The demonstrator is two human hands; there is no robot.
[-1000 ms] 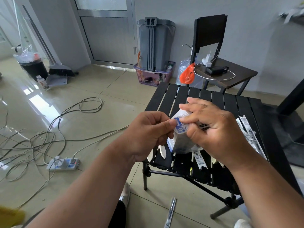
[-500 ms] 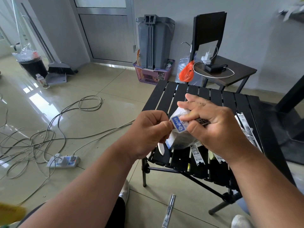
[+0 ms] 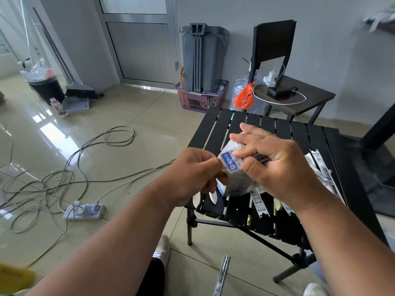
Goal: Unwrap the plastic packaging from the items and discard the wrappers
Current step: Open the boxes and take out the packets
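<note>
While both hands work above the near edge of the slatted bench (image 3: 215,122), entries run as follows.

Packaged item (image 3: 232,167): white bundle in clear plastic with a blue label, held in the air over the bench front, between the two hands.
Left hand (image 3: 192,178): grip clamped, thumb and curled fingers pinching the wrapper's left edge, likely to start a tear or peel.
Right hand (image 3: 275,165): grip wrapped over the bundle's top and right side, probably steadying it against the pull.
Wrapped sticks (image 3: 320,167): narrow labelled sleeves lying along the bench slats at right, apparently awaiting their turn.
Fallen sleeve (image 3: 222,274): on the floor below.
Hidden: the bundle's contents; the label text is too small to read; whether the plastic is torn cannot be told.
</note>
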